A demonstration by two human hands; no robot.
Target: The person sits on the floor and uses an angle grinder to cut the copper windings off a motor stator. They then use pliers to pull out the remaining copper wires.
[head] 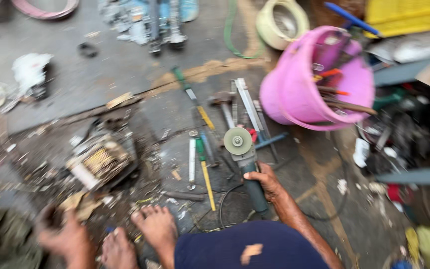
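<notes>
At far left, the left hand (65, 236) sits low on the littered concrete floor (100, 74). It is blurred by motion, so its grip cannot be made out; something dark shows at the fingers, not identifiable. Just right of it, a bare foot (158, 226) rests on the debris. Above these lies a stripped electric motor core with exposed copper-coloured windings (100, 162), open and surrounded by scraps, untouched at this moment. Centre: yellow-handled and green-handled screwdrivers (206, 174) lie scattered beside flat metal bars (247, 104). The right hand (266, 180) is closed around the dark grey body of an angle grinder (247, 169), whose pale disc faces upward, resting on the floor, apart from the motor. Judgement: dismantling appears partly advanced; grinder gripped, not applied. Far right, a tipped pink plastic bucket (299, 84) holds tools.
</notes>
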